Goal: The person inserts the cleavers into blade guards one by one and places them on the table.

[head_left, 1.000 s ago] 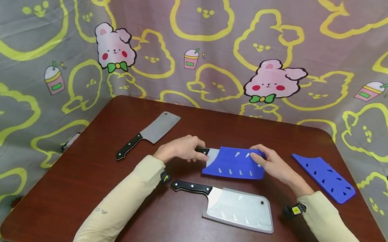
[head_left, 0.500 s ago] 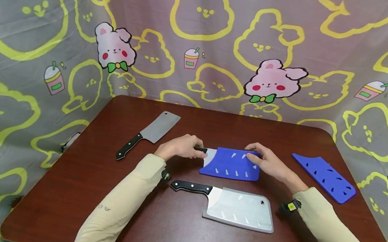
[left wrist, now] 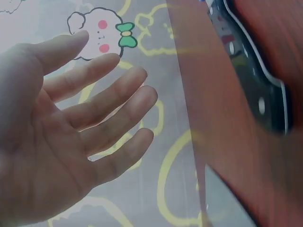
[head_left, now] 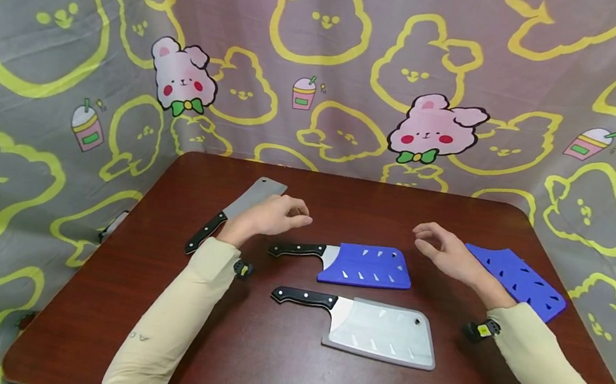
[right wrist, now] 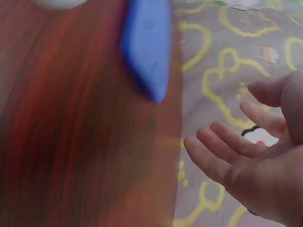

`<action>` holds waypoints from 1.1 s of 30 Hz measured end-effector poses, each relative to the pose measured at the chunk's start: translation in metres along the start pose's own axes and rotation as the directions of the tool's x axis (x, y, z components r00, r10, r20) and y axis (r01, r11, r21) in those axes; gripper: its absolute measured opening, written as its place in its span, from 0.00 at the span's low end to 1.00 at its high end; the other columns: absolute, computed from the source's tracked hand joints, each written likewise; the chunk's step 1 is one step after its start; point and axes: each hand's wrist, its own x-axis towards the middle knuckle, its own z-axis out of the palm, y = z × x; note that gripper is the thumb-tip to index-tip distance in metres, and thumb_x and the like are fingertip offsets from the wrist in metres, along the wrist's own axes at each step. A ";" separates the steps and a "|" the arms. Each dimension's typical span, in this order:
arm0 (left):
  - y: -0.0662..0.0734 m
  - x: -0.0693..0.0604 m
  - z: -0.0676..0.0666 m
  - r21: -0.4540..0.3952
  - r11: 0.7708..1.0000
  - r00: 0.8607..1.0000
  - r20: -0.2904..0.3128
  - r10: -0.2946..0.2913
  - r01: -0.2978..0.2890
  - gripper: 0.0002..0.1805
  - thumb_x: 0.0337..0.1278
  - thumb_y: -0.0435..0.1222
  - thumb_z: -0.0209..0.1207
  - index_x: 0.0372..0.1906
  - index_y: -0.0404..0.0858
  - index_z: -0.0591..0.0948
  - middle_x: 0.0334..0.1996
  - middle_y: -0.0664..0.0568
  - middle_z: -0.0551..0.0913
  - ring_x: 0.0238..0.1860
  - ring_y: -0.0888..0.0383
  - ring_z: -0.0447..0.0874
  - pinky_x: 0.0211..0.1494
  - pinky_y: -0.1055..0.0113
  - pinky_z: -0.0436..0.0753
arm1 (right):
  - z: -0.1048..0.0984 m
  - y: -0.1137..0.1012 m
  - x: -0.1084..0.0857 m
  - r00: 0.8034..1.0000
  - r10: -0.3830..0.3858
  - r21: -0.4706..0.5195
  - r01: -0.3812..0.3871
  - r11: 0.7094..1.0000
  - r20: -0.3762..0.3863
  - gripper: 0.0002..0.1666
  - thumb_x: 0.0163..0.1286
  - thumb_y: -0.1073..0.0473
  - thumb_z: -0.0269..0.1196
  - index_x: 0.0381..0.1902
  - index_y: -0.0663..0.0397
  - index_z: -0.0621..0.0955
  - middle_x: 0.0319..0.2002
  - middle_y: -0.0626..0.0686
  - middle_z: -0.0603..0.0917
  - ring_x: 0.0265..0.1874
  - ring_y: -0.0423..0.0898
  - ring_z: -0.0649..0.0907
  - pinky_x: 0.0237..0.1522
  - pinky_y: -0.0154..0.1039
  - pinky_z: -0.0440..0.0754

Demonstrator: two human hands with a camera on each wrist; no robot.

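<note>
On the table lies a cleaver in a blue blade cover point(head_left: 366, 266), its black handle point(head_left: 297, 250) pointing left. My left hand point(head_left: 266, 217) hovers above and left of that handle, holding nothing; in the left wrist view its fingers are spread. To the right of the blue cover, my right hand point(head_left: 448, 252) is in the air with relaxed fingers and touches nothing. A bare cleaver point(head_left: 253, 197) lies at the back left, partly hidden by my left hand. Beyond the right forearm rests a loose blue blade cover point(head_left: 519, 278).
Nearer the front, another cleaver point(head_left: 305, 297) lies with its blade in a clear grey cover point(head_left: 383, 334), handle to the left. The brown table point(head_left: 277, 376) has rounded corners. A patterned curtain point(head_left: 357, 47) hangs around its back and sides.
Both hands have let go of the cleaver in the blue cover, which now lies on the table. My left hand has moved left, the right hand to the right.
</note>
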 end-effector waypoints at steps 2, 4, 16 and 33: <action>-0.004 -0.006 -0.006 0.003 1.000 1.000 0.001 -0.010 0.010 0.18 0.70 0.49 0.54 0.53 0.42 0.81 0.48 0.50 0.85 0.49 0.53 0.83 0.54 0.54 0.80 | -0.006 0.004 -0.007 1.000 -0.011 -0.062 0.011 0.998 0.008 0.22 0.75 0.52 0.56 0.62 0.56 0.71 0.56 0.63 0.79 0.54 0.58 0.79 0.51 0.57 0.79; -0.009 -0.011 -0.011 0.005 1.000 1.000 -0.002 -0.020 0.020 0.18 0.70 0.49 0.54 0.53 0.42 0.81 0.47 0.50 0.85 0.49 0.53 0.83 0.54 0.54 0.80 | -0.013 0.011 -0.015 1.000 -0.016 -0.115 0.016 0.993 0.004 0.23 0.75 0.53 0.56 0.62 0.57 0.71 0.55 0.63 0.79 0.53 0.59 0.79 0.50 0.57 0.79; -0.056 -0.044 -0.028 0.024 0.988 0.988 -0.028 -0.150 0.151 0.20 0.70 0.50 0.54 0.56 0.42 0.80 0.51 0.46 0.84 0.49 0.51 0.83 0.52 0.51 0.80 | -0.062 0.051 -0.051 0.995 -0.018 -0.291 -0.010 0.957 -0.094 0.23 0.73 0.58 0.58 0.61 0.62 0.70 0.53 0.69 0.77 0.51 0.67 0.78 0.48 0.65 0.76; -0.107 -0.072 -0.031 0.022 0.953 0.954 -0.002 -0.301 0.301 0.20 0.71 0.47 0.53 0.57 0.38 0.78 0.55 0.38 0.81 0.56 0.42 0.80 0.55 0.47 0.78 | -0.095 0.095 -0.076 0.985 0.172 -0.395 -0.155 0.906 0.007 0.34 0.74 0.51 0.57 0.64 0.72 0.64 0.58 0.79 0.70 0.56 0.75 0.70 0.52 0.70 0.69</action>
